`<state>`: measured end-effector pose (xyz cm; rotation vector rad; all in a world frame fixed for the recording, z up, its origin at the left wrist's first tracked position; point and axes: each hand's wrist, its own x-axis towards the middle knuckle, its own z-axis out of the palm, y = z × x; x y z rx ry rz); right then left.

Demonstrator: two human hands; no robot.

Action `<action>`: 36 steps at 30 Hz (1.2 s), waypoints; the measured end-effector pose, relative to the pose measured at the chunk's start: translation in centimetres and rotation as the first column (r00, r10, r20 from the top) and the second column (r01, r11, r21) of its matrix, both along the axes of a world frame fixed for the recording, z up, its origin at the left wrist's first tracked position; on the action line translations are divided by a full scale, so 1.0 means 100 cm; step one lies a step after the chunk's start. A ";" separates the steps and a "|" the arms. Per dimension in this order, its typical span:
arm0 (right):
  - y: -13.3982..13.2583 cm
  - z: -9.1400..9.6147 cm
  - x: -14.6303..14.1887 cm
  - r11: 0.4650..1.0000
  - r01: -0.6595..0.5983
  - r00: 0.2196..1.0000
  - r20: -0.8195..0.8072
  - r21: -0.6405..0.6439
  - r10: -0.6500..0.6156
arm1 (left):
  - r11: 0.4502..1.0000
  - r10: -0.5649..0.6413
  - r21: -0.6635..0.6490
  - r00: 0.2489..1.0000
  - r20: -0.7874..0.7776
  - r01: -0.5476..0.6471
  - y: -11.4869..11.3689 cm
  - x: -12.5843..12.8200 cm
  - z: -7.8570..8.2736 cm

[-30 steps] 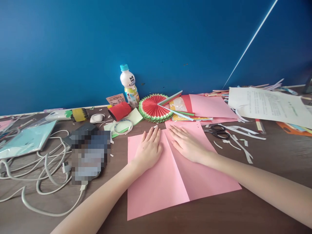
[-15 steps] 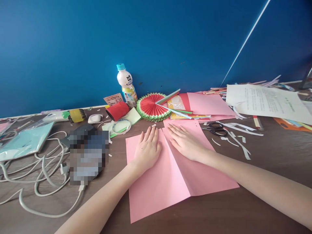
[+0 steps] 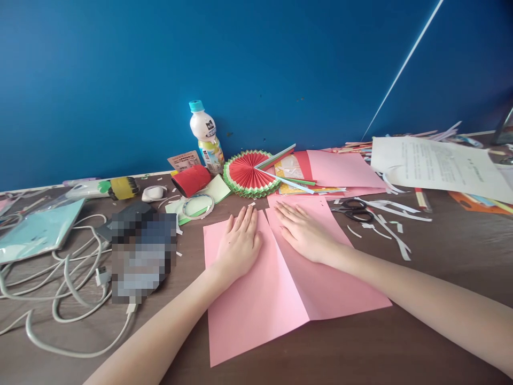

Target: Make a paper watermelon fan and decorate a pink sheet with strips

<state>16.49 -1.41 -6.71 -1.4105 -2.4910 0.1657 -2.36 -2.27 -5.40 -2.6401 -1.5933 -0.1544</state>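
A sheet of pink paper [image 3: 256, 321] lies opened out on the table, with a crease running down its middle. My left hand [image 3: 240, 240] rests flat on the left half, fingers stretched toward the far edge. On the right half my right hand [image 3: 302, 232] lies flat too, its fingertips close to the top of the crease. Both hands are open and hold nothing. Just beyond the sheet is a round pleated paper fan [image 3: 253, 174], red in the centre with a green and white rim.
A bottle [image 3: 206, 139] stands by the blue wall, near a red paper tube [image 3: 191, 180] and a tape roll [image 3: 198, 207]. Scissors [image 3: 356, 210] and white paper strips lie to the right, below a printed sheet [image 3: 436, 163]. White cables [image 3: 66, 278] and a blurred-out device [image 3: 146, 259] are at left.
Both hands keep nearly the same places on the pink paper. The whole view has shifted slightly, with things appearing a little further left and up.
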 end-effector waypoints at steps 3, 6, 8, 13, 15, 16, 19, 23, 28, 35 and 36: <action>0.001 -0.001 0.001 1.000 0.003 1.000 -0.007 -0.003 -0.003 | 1.000 -0.007 -0.018 1.000 0.000 0.007 0.001 -0.001 0.000; 0.001 0.000 0.001 1.000 0.012 1.000 -0.007 0.001 -0.012 | 1.000 -0.018 -0.023 1.000 0.014 0.018 0.003 -0.003 0.000; -0.001 0.003 0.000 1.000 0.011 1.000 0.006 0.004 -0.011 | 1.000 -0.019 0.004 0.999 0.033 0.019 0.006 -0.005 0.002; -0.009 0.010 -0.006 0.999 -0.031 0.999 0.031 -0.021 0.032 | 0.988 -0.042 0.152 0.997 0.070 0.031 0.008 -0.007 0.013; -0.009 0.010 -0.007 0.999 -0.033 0.998 0.051 -0.029 0.035 | 0.988 -0.056 0.145 0.995 0.086 0.043 0.004 -0.005 0.014; -0.009 0.010 -0.007 0.999 -0.029 0.998 0.058 -0.032 0.031 | 0.991 -0.063 0.127 0.994 0.090 0.051 0.001 -0.003 0.014; -0.005 0.007 -0.006 1.000 -0.015 0.998 0.056 -0.027 0.016 | 0.994 -0.104 0.049 0.993 0.065 0.100 -0.007 0.004 0.010; -0.003 0.005 -0.005 0.999 -0.005 1.000 0.029 -0.033 0.006 | 0.993 -0.111 -0.045 0.994 0.003 0.111 -0.010 0.008 0.005; -0.006 0.007 -0.004 0.998 0.000 0.999 0.043 -0.055 0.002 | 0.995 -0.093 -0.025 0.995 -0.028 0.092 -0.011 0.005 0.004; -0.007 0.008 -0.001 0.998 0.002 0.997 0.074 -0.066 0.003 | 0.997 -0.071 -0.043 0.996 -0.045 0.069 -0.013 0.003 0.004; -0.007 0.008 -0.001 0.998 0.001 0.997 0.074 -0.063 0.004 | 0.996 -0.062 -0.060 0.997 -0.047 0.059 -0.013 0.003 0.004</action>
